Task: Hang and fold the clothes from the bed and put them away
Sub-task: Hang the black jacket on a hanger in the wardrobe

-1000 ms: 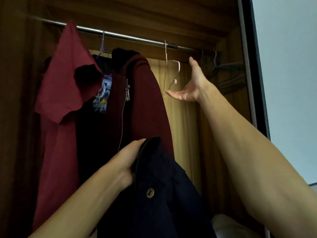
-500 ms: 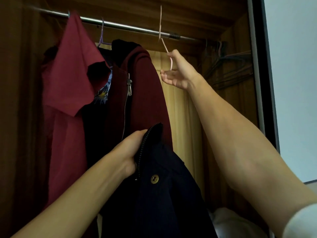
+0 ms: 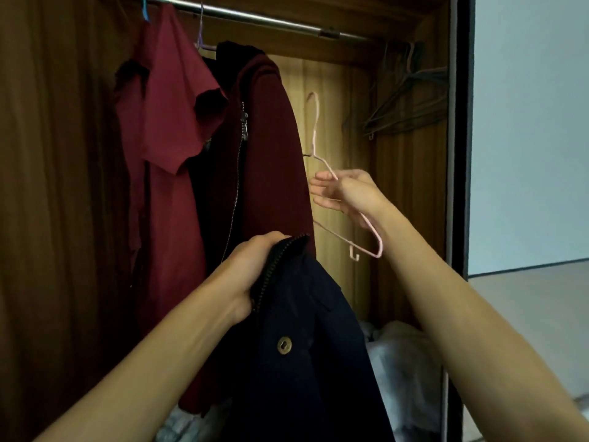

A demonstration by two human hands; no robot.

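Pink hanger [image 3: 313, 138] now off wardrobe rail [image 3: 255, 17]

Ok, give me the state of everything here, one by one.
Pink hanger: off the rail, bare, held by right hand.
Navy jacket: unhung, zipper edge gripped by left hand.
Maroon hoodie: hanging on rail.
Red shirt: hanging on rail.
Spare hangers: bare, bunched at rail's right end.

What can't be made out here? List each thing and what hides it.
Head view:
- Dark jacket: lower part cut off by the bottom edge.
- Left hand: fingertips hidden by the jacket's collar.
- Pink hanger: middle hidden behind the right hand.
- Spare hangers: dim tangle, number unclear.
- Pale bundle, bottom right: blurred, partly behind the jacket.
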